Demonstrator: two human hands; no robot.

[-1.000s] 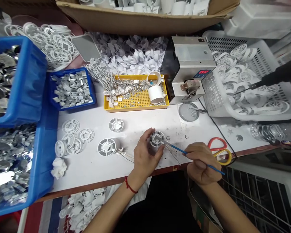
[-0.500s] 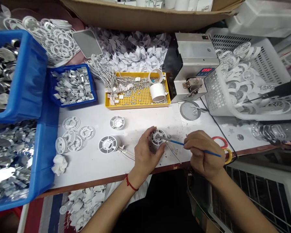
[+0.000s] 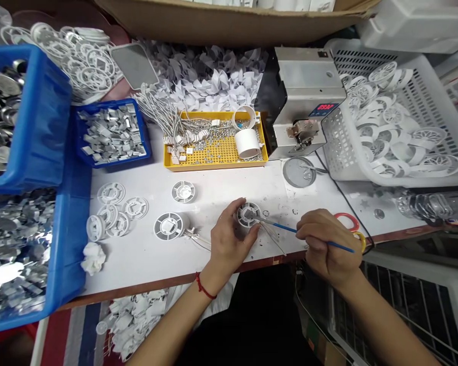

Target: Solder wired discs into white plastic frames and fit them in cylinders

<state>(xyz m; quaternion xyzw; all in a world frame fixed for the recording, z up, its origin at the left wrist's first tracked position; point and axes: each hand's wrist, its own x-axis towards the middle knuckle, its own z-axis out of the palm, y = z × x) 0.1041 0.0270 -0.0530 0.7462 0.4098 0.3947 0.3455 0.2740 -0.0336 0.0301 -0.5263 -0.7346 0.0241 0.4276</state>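
Observation:
My left hand (image 3: 226, 243) is curled round a small white round plastic part (image 3: 248, 214) on the white table (image 3: 145, 254), gripping it at its near edge. My right hand (image 3: 325, 245) pinches a thin blue brush (image 3: 286, 228) whose tip rests on the centre of that part. Thin wires trail from the part towards the table's front edge. A similar round part (image 3: 169, 226) with wires lies left of my left hand, and another (image 3: 183, 191) sits further back.
Blue bins (image 3: 41, 127) of metal pieces line the left. A yellow tray (image 3: 213, 150) with screws and white rings stands at the back, beside a grey machine (image 3: 303, 101) and a white basket (image 3: 404, 127) of white parts. Scissors (image 3: 349, 226) lie behind my right hand.
My right hand shifted slightly along the table edge with the brush still on the part. A dark tool that reached over the white basket is gone from view.

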